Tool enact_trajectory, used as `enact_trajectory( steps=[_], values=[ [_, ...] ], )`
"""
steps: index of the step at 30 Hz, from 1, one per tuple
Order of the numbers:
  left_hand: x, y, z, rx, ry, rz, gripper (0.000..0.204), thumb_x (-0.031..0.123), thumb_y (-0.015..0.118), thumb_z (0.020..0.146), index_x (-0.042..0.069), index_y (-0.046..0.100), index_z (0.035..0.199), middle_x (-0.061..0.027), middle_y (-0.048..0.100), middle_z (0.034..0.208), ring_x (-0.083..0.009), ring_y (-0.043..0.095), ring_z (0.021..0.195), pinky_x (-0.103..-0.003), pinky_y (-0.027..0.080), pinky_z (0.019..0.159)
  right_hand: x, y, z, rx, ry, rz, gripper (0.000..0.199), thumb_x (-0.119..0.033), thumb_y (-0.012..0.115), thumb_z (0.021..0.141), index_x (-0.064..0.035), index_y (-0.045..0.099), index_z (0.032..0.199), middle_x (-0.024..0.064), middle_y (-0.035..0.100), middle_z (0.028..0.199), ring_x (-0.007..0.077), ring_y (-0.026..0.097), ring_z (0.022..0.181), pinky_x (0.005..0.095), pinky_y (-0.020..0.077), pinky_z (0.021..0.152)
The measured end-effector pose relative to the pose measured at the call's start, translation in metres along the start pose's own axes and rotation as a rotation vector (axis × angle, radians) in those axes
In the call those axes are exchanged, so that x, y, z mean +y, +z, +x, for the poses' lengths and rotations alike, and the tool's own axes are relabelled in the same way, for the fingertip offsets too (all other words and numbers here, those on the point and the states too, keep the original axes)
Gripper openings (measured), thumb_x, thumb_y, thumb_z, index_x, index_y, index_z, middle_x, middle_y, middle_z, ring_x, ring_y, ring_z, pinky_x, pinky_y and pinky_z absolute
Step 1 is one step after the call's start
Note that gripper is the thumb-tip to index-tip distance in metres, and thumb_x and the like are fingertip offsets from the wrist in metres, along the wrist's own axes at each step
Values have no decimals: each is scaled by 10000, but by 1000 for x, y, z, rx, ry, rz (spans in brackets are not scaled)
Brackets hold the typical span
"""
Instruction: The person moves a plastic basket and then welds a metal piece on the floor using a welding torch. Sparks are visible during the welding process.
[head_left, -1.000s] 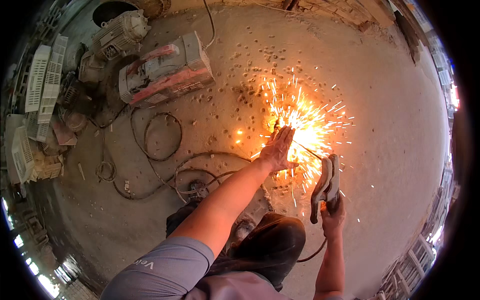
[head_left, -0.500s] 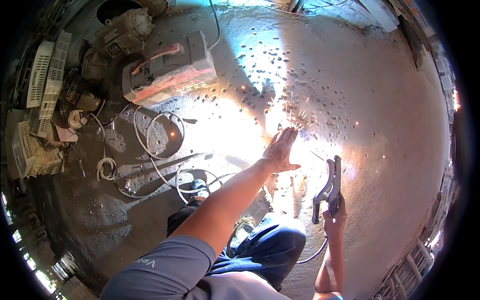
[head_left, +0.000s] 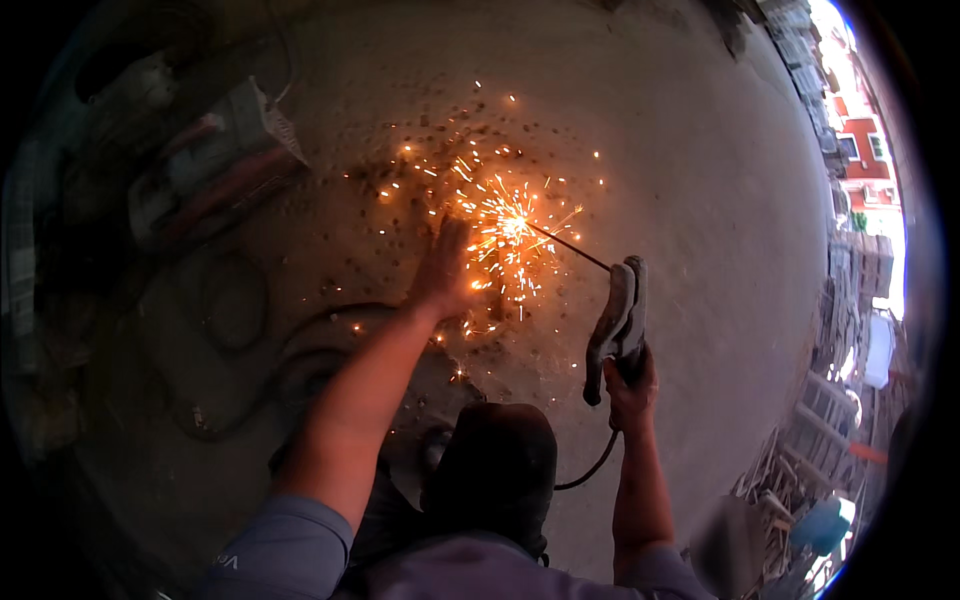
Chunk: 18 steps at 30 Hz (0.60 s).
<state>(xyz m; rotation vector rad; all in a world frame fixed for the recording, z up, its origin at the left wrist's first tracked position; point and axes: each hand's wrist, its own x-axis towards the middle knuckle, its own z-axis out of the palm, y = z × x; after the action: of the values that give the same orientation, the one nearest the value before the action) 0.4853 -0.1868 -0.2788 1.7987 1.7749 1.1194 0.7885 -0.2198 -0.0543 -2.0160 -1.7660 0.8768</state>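
My right hand (head_left: pixel 628 388) grips a grey welding electrode holder (head_left: pixel 615 318) with a thin rod (head_left: pixel 568 246) reaching up-left. Orange sparks (head_left: pixel 510 228) burst at the rod's tip on the concrete floor (head_left: pixel 680 160). My left hand (head_left: pixel 446 272) lies flat, fingers spread, on the floor just left of the sparks; whatever is under it I cannot make out. A dark cable (head_left: pixel 590 468) trails down from the holder past my knee (head_left: pixel 495 460).
A boxy welding machine (head_left: pixel 215 165) sits dim at the upper left, with loops of cable (head_left: pixel 235 300) on the floor below it. Stacked frames and crates (head_left: pixel 840 400) line the right rim. The picture is dark away from the sparks.
The glare of half a second ago has given way to a smaller burst of sparks and a much darker picture. Both hands stay about where they were.
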Motion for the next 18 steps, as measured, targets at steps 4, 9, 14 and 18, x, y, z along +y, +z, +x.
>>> enact_trajectory(
  steps=[4, 9, 14, 18],
  values=[
    [11, -4, 0, -134, -121, 46, 1217, 548, 855, 650, 55, 186, 1539, -243, 309, 1525, -396, 321, 1413, -468, 294, 1169, 10, 6, -17, 63, 37, 79, 524, -97, 743, 850, 16, 526, 1314, 68, 683, 996, 128, 625, 863, 293, 520, 782],
    [14, -28, 4, -303, -223, 93, 1214, 538, 814, 692, 7, 142, 1552, -216, 213, 1597, -351, 206, 1488, -443, 179, 1229, -5, 7, -25, 53, -79, -6, 544, -129, 741, 852, 27, 511, 1319, 157, 706, 1027, 194, 687, 930, 335, 542, 821],
    [11, -33, -1, -306, -307, 158, 1152, 468, 809, 712, 15, 156, 1545, -224, 242, 1572, -360, 252, 1462, -438, 233, 1210, 4, 13, -32, 38, -55, 15, 547, -153, 758, 831, 13, 534, 1302, 166, 712, 1002, 207, 702, 891, 341, 546, 793],
    [8, -31, -2, -329, -326, 208, 1150, 456, 810, 708, 13, 158, 1546, -213, 241, 1577, -356, 252, 1463, -436, 247, 1206, 1, 20, -29, -44, -46, 52, 557, -166, 761, 826, 5, 533, 1304, 165, 715, 995, 217, 706, 882, 342, 543, 799]
  ],
)
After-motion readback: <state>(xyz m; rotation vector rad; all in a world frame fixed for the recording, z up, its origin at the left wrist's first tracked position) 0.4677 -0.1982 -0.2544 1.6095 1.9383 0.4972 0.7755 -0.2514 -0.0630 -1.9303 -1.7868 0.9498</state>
